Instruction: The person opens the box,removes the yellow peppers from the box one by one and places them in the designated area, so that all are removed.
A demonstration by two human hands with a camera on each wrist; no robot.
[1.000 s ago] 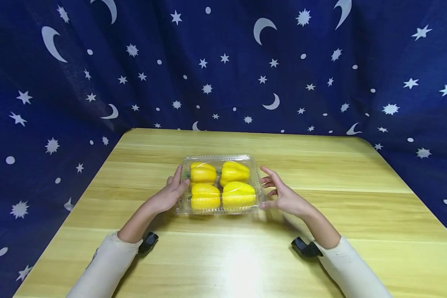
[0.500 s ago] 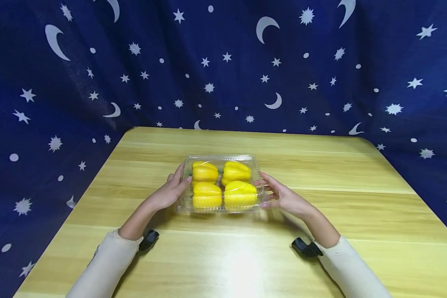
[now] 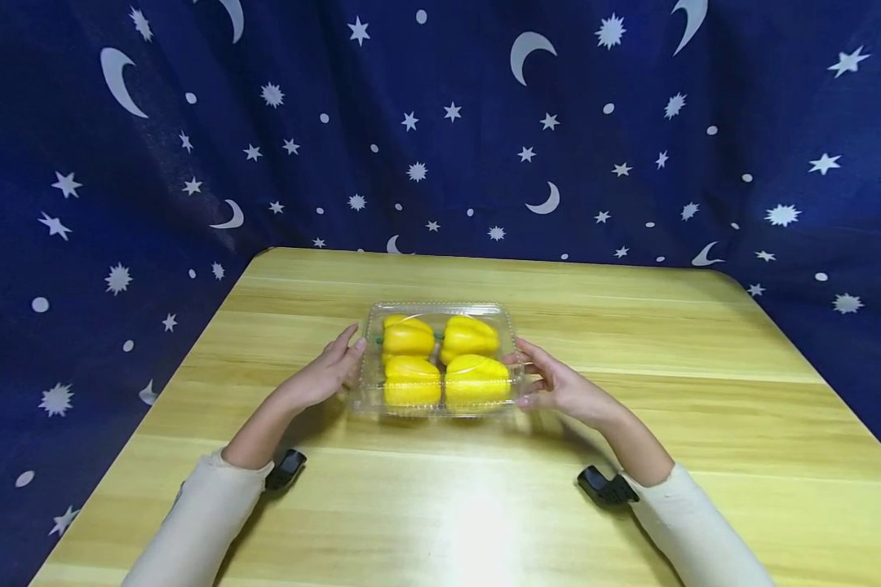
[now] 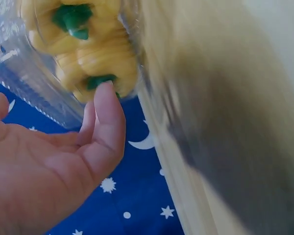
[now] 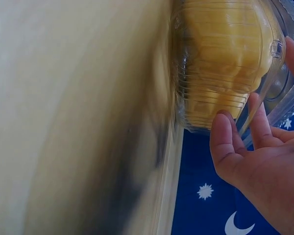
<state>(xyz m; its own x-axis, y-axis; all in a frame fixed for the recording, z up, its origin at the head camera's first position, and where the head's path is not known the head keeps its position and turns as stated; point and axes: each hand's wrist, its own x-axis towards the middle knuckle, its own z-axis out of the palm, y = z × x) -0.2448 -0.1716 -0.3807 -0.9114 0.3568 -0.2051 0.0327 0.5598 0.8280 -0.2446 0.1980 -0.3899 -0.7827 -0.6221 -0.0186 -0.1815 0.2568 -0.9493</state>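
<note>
A clear plastic clamshell container (image 3: pixel 440 308) with its lid down lies on the wooden table, holding several yellow bell peppers (image 3: pixel 477 379) with green stems. My left hand (image 3: pixel 320 377) is just off the container's left side, fingers loosely bent and holding nothing. In the left wrist view its fingertips (image 4: pixel 107 90) overlap the container near a pepper's green stem (image 4: pixel 100 81). At the right side, my right hand (image 3: pixel 564 391) grips the container's edge, thumb toward the near corner and fingers along the side. The right wrist view shows its fingers (image 5: pixel 223 134) close against the ribbed plastic wall.
The light wooden table (image 3: pixel 631 326) spreads around the container. Behind it hangs a dark blue curtain (image 3: pixel 470 147) with white moons and stars. Black wrist cameras (image 3: pixel 286 470) sit at both sleeves, low over the table.
My left hand has let go of the container's left edge and drawn slightly left. My right hand has moved in to the right edge and taken hold. The container stays in place.
</note>
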